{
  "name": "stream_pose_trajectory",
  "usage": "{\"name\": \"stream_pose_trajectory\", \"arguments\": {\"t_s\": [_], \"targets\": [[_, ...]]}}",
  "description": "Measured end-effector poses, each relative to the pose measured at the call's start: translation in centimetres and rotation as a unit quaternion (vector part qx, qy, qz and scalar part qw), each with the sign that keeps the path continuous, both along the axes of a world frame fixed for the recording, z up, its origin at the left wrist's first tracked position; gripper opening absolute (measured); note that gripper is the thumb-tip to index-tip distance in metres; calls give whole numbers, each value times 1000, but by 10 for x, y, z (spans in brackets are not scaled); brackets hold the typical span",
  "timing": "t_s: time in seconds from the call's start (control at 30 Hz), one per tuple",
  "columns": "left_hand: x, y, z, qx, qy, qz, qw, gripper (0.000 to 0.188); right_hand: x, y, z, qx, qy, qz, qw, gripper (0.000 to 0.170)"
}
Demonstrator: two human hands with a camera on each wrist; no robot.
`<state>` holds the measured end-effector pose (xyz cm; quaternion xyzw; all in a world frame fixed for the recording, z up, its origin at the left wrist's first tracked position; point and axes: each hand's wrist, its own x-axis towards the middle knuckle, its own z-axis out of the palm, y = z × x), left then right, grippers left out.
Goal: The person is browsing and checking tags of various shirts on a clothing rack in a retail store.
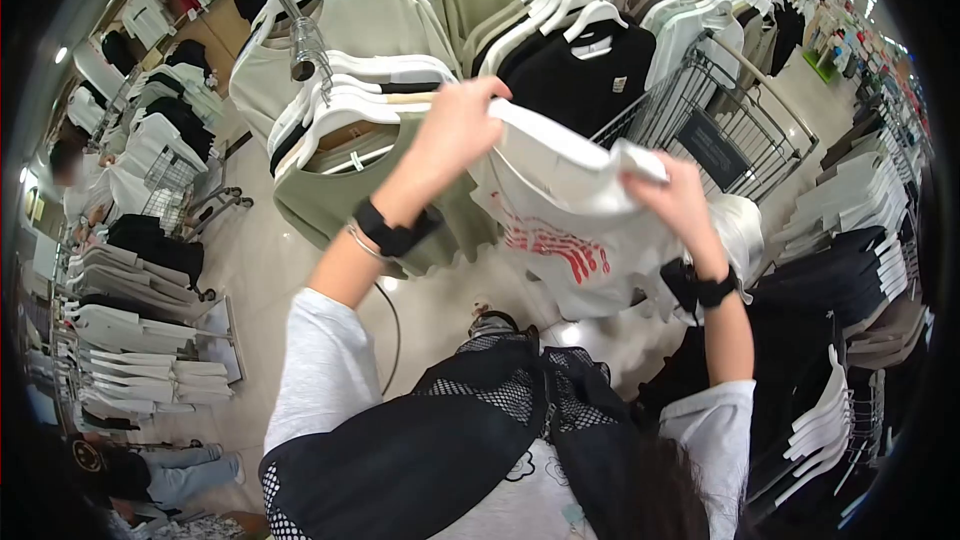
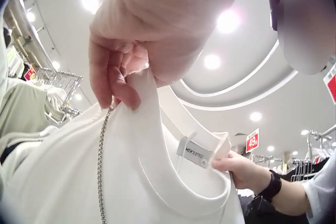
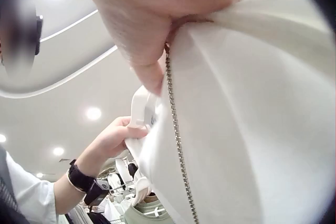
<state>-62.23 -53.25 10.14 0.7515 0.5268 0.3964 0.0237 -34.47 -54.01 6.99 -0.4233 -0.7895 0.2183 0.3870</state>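
A white T-shirt [image 1: 600,270] with a red print on its front hangs between my two hands, over the floor in front of the clothes rail. My left hand [image 1: 455,125] pinches it at one side of the neckline, and my right hand [image 1: 675,195] grips the other side. The left wrist view shows the round collar [image 2: 202,203] with a grey neck label [image 2: 198,154] inside. A thin metal chain [image 2: 101,171] runs down the cloth from under the left fingers. A similar chain [image 3: 178,140] shows below my right hand.
Beyond my left arm, a green top [image 1: 340,200] hangs among several garments on white hangers. A black top [image 1: 575,65] hangs farther back, beside a wire shopping cart [image 1: 760,140]. Folded dark clothes [image 1: 830,275] and more racks line the right; other people stand at the left.
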Motion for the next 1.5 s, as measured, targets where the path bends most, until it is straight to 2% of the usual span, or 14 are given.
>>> {"name": "stream_pose_trajectory", "arguments": {"t_s": [0.13,0.2,0.27,0.33,0.37,0.4,0.47,0.77,0.87,1.0,1.27,1.33,1.43,1.5], "targets": [[-23,19,38,27,124,81,989,19,18,63,37,-20,-71,-74,995,30],[-38,37,44,86,146,75,983,16,27,100,38,31,-34,-40,998,30],[-37,37,45,149,168,71,972,15,29,103,49,-66,-27,-2,997,23],[-28,31,45,83,-73,-56,992,20,19,88,54,-147,127,81,978,22],[-33,32,42,-53,-131,-86,986,22,23,100,40,-154,164,118,967,25],[-31,31,39,-52,-131,-86,986,22,19,95,41,-153,163,119,967,25],[-25,26,32,-74,-281,-212,933,18,6,70,46,-234,280,169,916,28],[-51,52,15,-135,-44,-44,989,39,17,106,50,-125,140,73,980,28],[-54,52,10,-26,34,-80,996,47,18,106,47,-155,152,80,973,31],[-56,45,11,-134,62,-77,986,53,18,103,43,-139,159,107,972,34],[-52,46,3,-176,5,-80,981,48,16,88,43,-213,220,84,948,37],[-46,37,1,-173,-105,-165,965,43,16,84,42,-213,229,78,947,36],[-48,36,-4,-295,-165,-197,920,34,14,79,42,-224,236,83,942,36],[-47,32,-9,-280,-173,-220,918,31,12,77,40,-221,246,101,938,36]]}}
